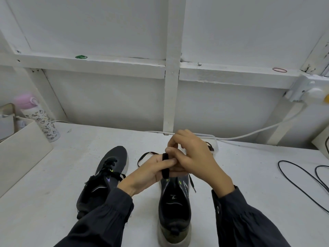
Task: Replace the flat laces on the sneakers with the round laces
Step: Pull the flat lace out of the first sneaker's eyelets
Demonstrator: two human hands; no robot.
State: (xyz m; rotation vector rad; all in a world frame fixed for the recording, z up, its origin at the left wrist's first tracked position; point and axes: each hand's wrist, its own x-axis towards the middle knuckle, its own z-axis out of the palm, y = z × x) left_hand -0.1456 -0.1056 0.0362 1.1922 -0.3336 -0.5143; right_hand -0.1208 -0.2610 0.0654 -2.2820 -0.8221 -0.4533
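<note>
Two dark grey sneakers stand on the white table. The left sneaker (105, 177) still carries black laces. The right sneaker (175, 207) points away from me, its front hidden under my hands. Above it, a flat black lace (165, 166) is wound in loops around the fingers of my left hand (153, 172), which holds the coil. My right hand (194, 157) sits over the left fingers and pinches the lace near the coil. One loose end (146, 156) curves out to the left; another end (192, 183) hangs beside the right sneaker.
A patterned bottle with a pink lid (38, 116) and a white box (21, 154) stand at the left. A white cable (249, 135) runs along the back to a wall socket (308, 91). Black cables (306, 182) lie at the right. Rubber bands (81, 57) rest on the ledge.
</note>
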